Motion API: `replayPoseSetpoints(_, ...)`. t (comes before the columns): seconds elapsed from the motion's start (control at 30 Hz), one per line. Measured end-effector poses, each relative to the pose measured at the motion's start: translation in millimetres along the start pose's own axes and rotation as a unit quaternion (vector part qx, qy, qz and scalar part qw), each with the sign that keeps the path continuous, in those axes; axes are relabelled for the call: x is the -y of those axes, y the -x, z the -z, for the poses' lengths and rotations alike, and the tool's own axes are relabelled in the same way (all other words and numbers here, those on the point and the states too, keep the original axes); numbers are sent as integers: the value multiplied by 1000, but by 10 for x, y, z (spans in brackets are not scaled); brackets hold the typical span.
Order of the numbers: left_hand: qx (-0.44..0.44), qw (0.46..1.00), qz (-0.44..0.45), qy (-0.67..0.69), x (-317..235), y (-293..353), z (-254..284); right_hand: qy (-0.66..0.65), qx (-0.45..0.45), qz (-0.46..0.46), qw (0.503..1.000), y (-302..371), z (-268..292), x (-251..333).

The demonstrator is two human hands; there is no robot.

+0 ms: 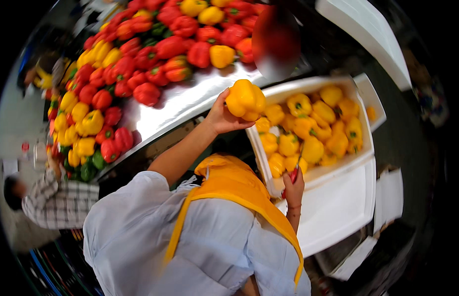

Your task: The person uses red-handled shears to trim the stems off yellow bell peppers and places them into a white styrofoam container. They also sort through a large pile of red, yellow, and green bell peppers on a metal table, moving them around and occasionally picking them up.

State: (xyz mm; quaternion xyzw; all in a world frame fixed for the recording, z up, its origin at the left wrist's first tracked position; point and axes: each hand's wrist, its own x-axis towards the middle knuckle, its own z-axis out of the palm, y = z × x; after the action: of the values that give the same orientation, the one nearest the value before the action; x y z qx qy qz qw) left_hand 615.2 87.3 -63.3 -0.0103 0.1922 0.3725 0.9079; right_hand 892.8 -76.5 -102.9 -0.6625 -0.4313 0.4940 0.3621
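Observation:
My left hand (224, 112) is closed around a yellow bell pepper (246, 100), held up between the metal table and the white foam box. Lower right, my right hand (293, 186) grips a red-handled tool (294, 174) with a thin dark blade, perhaps small shears. Its tip points over the near edge of the white foam box (322, 181). Many yellow bell peppers (313, 149) fill that box. Beyond my left hand, red, yellow and some green peppers (147, 94) are heaped on the shiny metal table (185, 96).
A white foam lid (330, 212) lies beside the box's near side. Another curved white foam piece (372, 34) rises at the upper right. At the far left a person in a checked shirt (61, 203) stands by the table; someone in yellow (42, 74) is farther back.

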Motion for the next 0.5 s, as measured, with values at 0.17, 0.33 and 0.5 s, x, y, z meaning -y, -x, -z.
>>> replayPoseSetpoints(0.17, -89, 976, -195, 29, -607, 762, 232, -24, 16, -67, 997, -155, -182, -230)
replayPoseSetpoints(0.33, -213, 884, -416, -4, -1126, 1824, 769, -55, 33, -68, 996, -274, -262, -310)
replayPoseSetpoints(0.5, -538, 608, -547, -205, -1511, 2471, 1210, 47, 29, -61, 997, -443, -435, -357)
